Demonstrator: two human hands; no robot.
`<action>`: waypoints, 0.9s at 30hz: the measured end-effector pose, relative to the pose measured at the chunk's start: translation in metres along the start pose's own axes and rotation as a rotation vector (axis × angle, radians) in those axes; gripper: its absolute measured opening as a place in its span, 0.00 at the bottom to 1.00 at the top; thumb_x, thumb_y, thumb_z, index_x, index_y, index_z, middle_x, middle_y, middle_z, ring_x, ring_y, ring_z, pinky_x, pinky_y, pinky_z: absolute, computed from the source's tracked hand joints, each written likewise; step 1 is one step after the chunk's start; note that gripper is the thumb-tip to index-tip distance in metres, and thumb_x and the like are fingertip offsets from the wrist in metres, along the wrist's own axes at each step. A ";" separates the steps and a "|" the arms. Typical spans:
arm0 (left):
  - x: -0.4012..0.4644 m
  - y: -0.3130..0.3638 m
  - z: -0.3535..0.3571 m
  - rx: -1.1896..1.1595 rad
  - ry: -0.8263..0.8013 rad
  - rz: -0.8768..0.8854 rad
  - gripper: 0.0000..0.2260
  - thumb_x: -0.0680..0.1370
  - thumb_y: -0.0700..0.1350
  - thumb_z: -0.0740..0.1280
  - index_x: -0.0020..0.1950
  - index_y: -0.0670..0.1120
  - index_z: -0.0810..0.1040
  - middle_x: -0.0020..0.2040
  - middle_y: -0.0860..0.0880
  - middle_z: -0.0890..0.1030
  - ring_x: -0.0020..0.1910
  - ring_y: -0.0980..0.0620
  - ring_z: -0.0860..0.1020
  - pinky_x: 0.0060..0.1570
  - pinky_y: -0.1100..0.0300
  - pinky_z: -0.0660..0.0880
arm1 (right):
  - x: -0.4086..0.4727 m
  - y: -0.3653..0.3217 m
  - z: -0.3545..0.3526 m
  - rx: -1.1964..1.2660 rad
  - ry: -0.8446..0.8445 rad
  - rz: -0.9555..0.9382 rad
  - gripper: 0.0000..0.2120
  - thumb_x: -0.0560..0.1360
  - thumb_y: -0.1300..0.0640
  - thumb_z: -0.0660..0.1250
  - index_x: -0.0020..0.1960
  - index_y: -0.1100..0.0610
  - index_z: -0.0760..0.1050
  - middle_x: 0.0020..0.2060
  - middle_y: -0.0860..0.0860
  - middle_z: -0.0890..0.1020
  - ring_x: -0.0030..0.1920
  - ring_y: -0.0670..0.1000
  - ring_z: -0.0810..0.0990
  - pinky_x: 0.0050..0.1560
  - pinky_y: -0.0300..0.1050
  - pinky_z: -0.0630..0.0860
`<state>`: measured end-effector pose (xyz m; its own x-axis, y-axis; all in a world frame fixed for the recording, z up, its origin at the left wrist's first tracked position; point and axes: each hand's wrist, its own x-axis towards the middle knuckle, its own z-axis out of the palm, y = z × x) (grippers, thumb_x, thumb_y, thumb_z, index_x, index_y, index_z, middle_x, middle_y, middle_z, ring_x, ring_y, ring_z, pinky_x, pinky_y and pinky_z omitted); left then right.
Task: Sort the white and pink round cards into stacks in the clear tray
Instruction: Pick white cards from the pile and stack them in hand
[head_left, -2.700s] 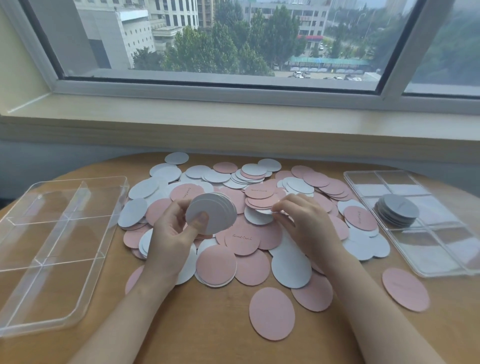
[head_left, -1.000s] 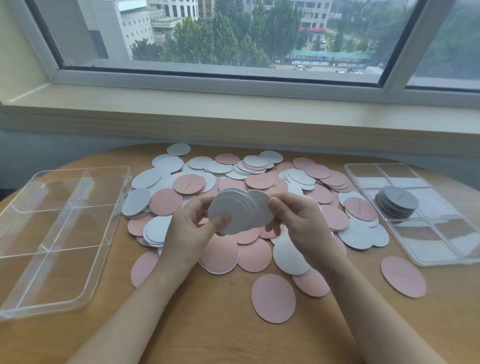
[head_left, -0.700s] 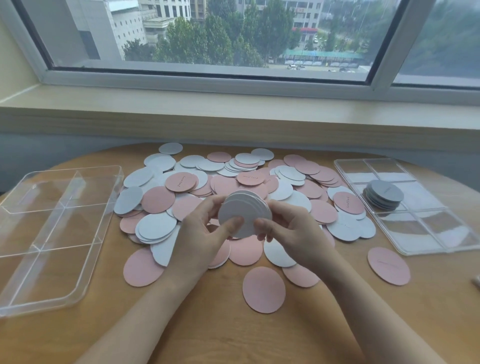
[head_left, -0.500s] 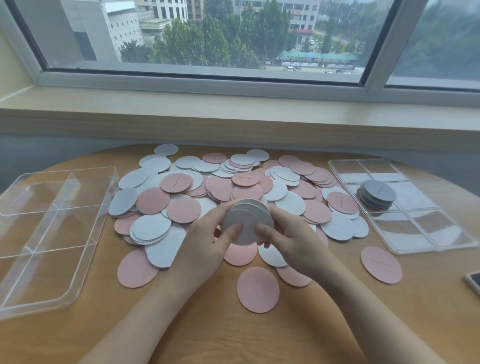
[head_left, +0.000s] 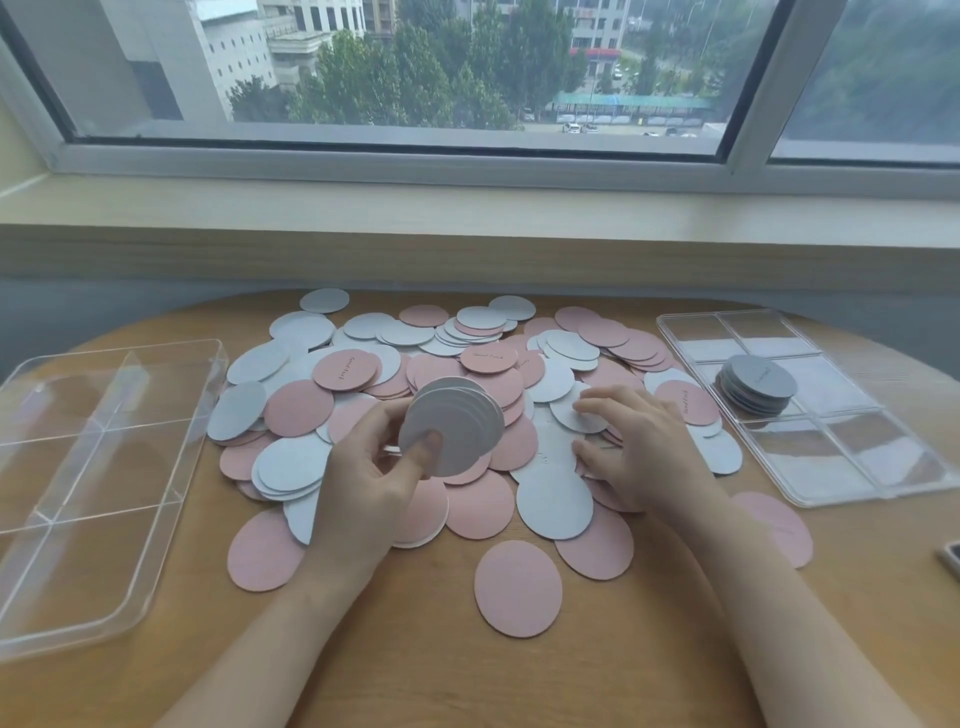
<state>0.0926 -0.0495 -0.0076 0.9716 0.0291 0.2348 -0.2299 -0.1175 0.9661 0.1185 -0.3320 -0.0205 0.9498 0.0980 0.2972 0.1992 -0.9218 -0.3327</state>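
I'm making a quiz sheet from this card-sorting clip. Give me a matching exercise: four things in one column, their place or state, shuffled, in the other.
Things:
1. fanned white stack
2. stack in the divided tray
3. deep clear tray
4. right hand

Places or states:
A. holds no cards, at the table's left
B. gripped by the left hand
C. fingers spread over the loose pile
D. lies in a compartment at the table's right

Pairs: 1-B, 2-D, 3-A, 4-C

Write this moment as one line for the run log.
left hand: holds white stack | right hand: on pile, picking white card | tray: one stack
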 end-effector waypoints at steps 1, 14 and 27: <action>0.000 0.000 0.000 -0.005 -0.003 0.001 0.10 0.76 0.48 0.71 0.57 0.53 0.82 0.50 0.54 0.85 0.46 0.52 0.82 0.44 0.58 0.79 | 0.001 0.000 0.002 0.006 0.016 -0.001 0.19 0.70 0.47 0.69 0.58 0.51 0.82 0.59 0.45 0.81 0.59 0.56 0.78 0.56 0.48 0.64; -0.001 0.001 0.001 -0.056 -0.036 -0.019 0.11 0.75 0.46 0.72 0.56 0.52 0.82 0.51 0.55 0.85 0.50 0.53 0.82 0.39 0.62 0.78 | -0.003 -0.010 -0.009 0.075 0.338 -0.064 0.08 0.76 0.54 0.66 0.47 0.53 0.83 0.40 0.45 0.83 0.40 0.53 0.81 0.43 0.49 0.75; -0.003 0.008 0.009 -0.119 -0.106 -0.015 0.17 0.73 0.40 0.75 0.50 0.63 0.85 0.47 0.56 0.86 0.45 0.58 0.81 0.37 0.66 0.74 | -0.021 -0.075 -0.014 0.967 0.119 0.017 0.09 0.81 0.64 0.65 0.51 0.56 0.84 0.36 0.48 0.81 0.35 0.50 0.78 0.37 0.44 0.75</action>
<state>0.0885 -0.0590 -0.0015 0.9739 -0.0760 0.2140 -0.2146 0.0010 0.9767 0.0804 -0.2701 0.0108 0.9345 0.0000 0.3559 0.3478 -0.2116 -0.9134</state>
